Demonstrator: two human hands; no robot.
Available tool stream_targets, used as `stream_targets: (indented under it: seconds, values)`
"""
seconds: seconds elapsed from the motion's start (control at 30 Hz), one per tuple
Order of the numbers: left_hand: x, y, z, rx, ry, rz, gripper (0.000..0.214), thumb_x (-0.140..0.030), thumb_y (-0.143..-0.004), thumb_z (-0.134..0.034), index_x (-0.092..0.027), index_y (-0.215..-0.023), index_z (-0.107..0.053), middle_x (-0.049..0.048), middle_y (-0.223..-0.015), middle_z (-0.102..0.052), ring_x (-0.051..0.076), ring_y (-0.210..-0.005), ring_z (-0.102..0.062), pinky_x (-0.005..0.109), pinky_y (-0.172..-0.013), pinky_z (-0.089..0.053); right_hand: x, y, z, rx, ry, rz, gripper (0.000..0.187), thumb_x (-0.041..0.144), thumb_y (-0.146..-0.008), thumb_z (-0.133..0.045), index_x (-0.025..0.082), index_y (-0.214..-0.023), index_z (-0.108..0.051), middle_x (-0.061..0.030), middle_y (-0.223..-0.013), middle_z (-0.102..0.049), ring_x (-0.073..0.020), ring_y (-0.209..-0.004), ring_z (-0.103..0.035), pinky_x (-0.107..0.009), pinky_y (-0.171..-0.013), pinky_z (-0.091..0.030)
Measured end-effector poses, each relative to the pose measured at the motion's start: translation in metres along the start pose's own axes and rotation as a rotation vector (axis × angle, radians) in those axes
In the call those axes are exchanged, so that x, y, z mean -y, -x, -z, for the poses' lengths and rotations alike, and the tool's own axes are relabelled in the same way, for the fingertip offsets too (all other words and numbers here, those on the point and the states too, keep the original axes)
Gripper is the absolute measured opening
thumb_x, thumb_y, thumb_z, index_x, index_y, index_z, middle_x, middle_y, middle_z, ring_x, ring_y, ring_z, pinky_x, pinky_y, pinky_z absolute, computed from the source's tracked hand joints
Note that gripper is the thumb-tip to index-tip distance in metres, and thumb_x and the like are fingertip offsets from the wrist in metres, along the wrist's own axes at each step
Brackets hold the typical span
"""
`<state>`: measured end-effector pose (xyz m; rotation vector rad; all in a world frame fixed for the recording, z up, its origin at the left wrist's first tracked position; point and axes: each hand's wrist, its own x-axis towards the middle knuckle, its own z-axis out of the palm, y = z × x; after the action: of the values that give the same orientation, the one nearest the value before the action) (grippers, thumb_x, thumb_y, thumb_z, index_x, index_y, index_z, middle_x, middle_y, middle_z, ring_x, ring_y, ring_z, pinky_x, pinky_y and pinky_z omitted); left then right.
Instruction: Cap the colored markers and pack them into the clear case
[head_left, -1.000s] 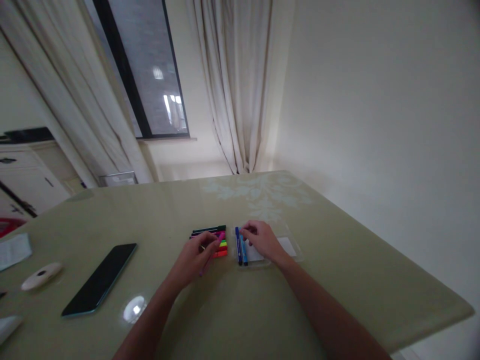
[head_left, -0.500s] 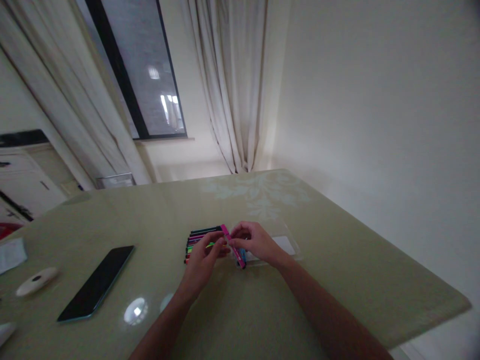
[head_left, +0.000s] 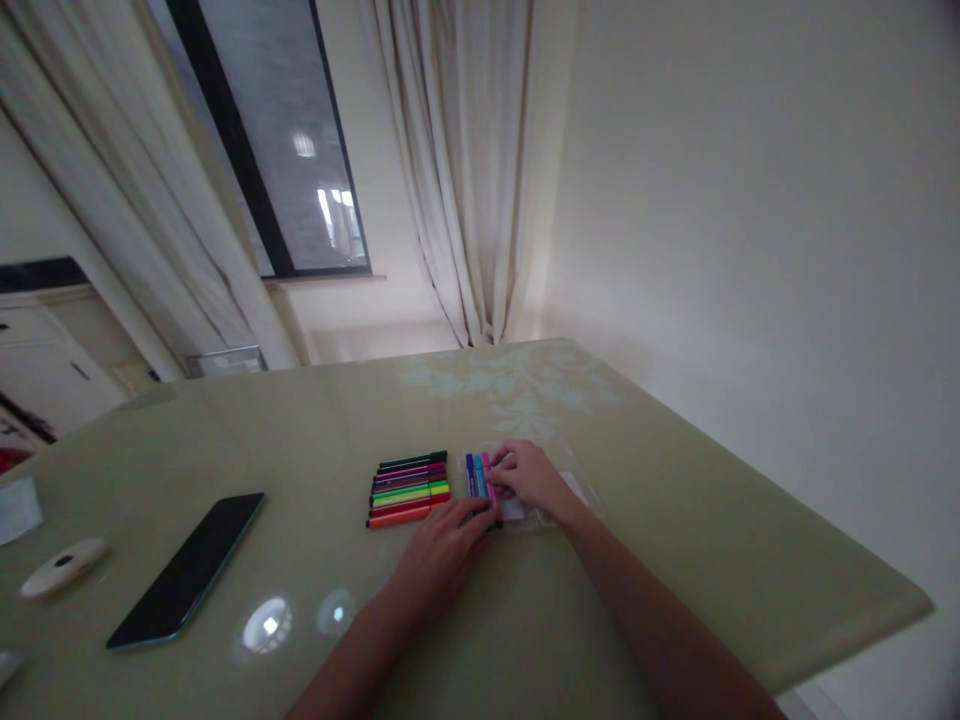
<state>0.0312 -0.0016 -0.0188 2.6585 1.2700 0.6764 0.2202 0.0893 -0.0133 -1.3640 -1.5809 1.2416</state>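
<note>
A pink marker (head_left: 492, 490) lies lengthwise in a clear plastic case (head_left: 540, 522), beside a blue and a dark blue marker (head_left: 471, 472). My right hand (head_left: 529, 475) is closed on the pink marker's upper part with thumb and fingers. At its lower end, the fingertips of my left hand (head_left: 450, 540) close in on the same marker and cover the bottoms of the blue ones. Left of the case, several coloured markers (head_left: 409, 490) lie side by side in a row, from black at the far end to red and orange nearest me.
A dark phone-like slab (head_left: 187, 570) lies on the table (head_left: 315, 420) to the left. Farther left are a white oval object (head_left: 64, 568) and a pale paper (head_left: 19, 510). A wall (head_left: 750, 300) runs along the right side.
The pink marker, held slanted between both hands before, now lies in the case alongside the blue markers. My left hand has moved right and nearer me, uncovering the row of markers.
</note>
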Motion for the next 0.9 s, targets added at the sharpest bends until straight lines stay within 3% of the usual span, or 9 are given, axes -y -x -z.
stream_targets:
  seconds: [0.17,0.37,0.47,0.57,0.7,0.8,0.9]
  values:
    - [0.0,0.001,0.0,0.034,-0.033,0.003,0.038,-0.016,-0.097,-0.055,-0.027,-0.133,-0.063,0.0081,-0.135,-0.066,0.026,-0.119,-0.063,0.046,-0.103,-0.053,0.002,0.001,-0.001,0.009,0.073,0.011,0.014,0.012,-0.076,-0.077,0.017,-0.073,-0.064,0.0001,-0.059,-0.069,-0.0148,-0.051,-0.067,-0.022,-0.049,-0.053]
    - [-0.005,-0.001,0.002,0.025,0.043,0.022,0.034,-0.017,-0.097,-0.055,-0.028,-0.127,-0.067,0.0065,-0.13,-0.067,0.024,-0.114,-0.065,0.042,-0.101,-0.052,0.007,0.005,-0.002,0.026,0.212,-0.002,0.017,0.012,-0.077,-0.075,0.017,-0.065,-0.064,0.0012,-0.05,-0.065,-0.0136,-0.046,-0.063,-0.02,-0.044,-0.047]
    - [0.007,0.0,0.012,-0.046,0.122,0.086,0.031,-0.018,-0.097,-0.054,-0.026,-0.124,-0.067,0.007,-0.127,-0.067,0.022,-0.115,-0.063,0.036,-0.1,-0.051,0.009,0.006,-0.002,0.03,0.22,0.017,0.016,0.014,-0.081,-0.071,0.017,-0.067,-0.064,0.0017,-0.051,-0.065,-0.0121,-0.044,-0.061,-0.019,-0.043,-0.046]
    - [0.029,0.003,0.029,-0.126,0.087,0.279,0.021,-0.022,-0.096,-0.054,-0.022,-0.108,-0.071,0.0077,-0.11,-0.069,0.024,-0.106,-0.064,0.037,-0.093,-0.051,0.012,0.006,0.0,0.0,0.218,0.045,0.02,0.019,-0.09,-0.064,0.017,-0.07,-0.063,0.0001,-0.056,-0.066,-0.0112,-0.044,-0.06,-0.019,-0.042,-0.045]
    - [0.051,0.009,0.046,-0.005,0.063,0.348,0.011,-0.028,-0.089,-0.063,-0.022,-0.089,-0.074,0.0062,-0.099,-0.069,0.026,-0.099,-0.063,0.037,-0.087,-0.048,0.017,0.006,0.001,-0.057,0.233,0.097,0.02,0.025,-0.092,-0.062,0.016,-0.074,-0.066,-0.0017,-0.062,-0.069,-0.0104,-0.046,-0.059,-0.019,-0.045,-0.044]
    - [0.055,0.011,0.048,0.023,0.119,0.335,0.01,-0.028,-0.086,-0.066,-0.022,-0.082,-0.072,0.0054,-0.095,-0.069,0.025,-0.096,-0.063,0.035,-0.085,-0.047,0.021,0.007,0.002,-0.086,0.235,0.15,0.018,0.023,-0.09,-0.064,0.016,-0.074,-0.068,-0.0015,-0.064,-0.069,-0.0093,-0.046,-0.058,-0.018,-0.048,-0.044]
    - [0.05,0.008,0.048,-0.07,0.284,0.378,0.016,-0.035,-0.088,-0.063,-0.021,-0.085,-0.07,0.0047,-0.092,-0.071,0.022,-0.088,-0.064,0.032,-0.078,-0.05,0.024,0.009,0.001,-0.073,0.163,0.197,0.018,0.024,-0.089,-0.064,0.015,-0.074,-0.068,-0.0011,-0.065,-0.069,-0.0093,-0.048,-0.058,-0.019,-0.05,-0.044]
